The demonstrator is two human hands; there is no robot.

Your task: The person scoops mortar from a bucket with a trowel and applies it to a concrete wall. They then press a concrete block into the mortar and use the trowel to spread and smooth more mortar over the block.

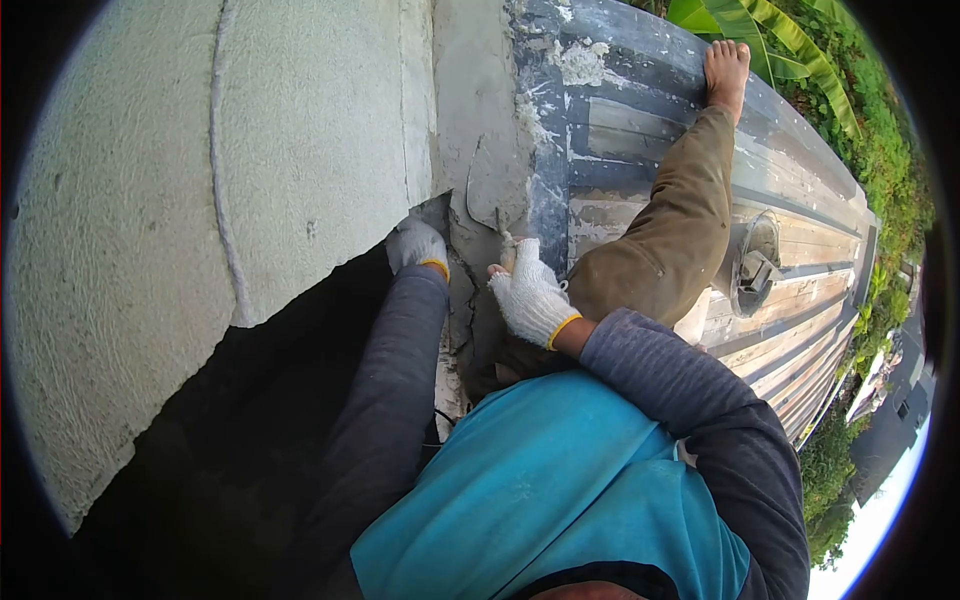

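Observation:
My right hand [535, 298], in a white knit glove with a yellow cuff, is closed round the handle of a trowel [487, 190]. The trowel's grey blade lies against the wet grey mortar strip [470, 85] between the wall and the metal roofing. My left hand [418, 247], gloved the same way, reaches into the dark opening at the broken edge of the textured wall [320, 170]. Its fingers are partly hidden there, and I cannot tell whether they grip anything. A cracked mortar edge [462, 290] runs down between the two hands.
Ribbed metal roofing [620, 130] spreads to the right, smeared with dried mortar [583, 62]. My bare foot [727, 72] rests near its far edge. A bucket [757, 262] with something inside stands on the roofing. Below left gapes a dark opening [230, 450]. Plants [870, 130] grow beyond.

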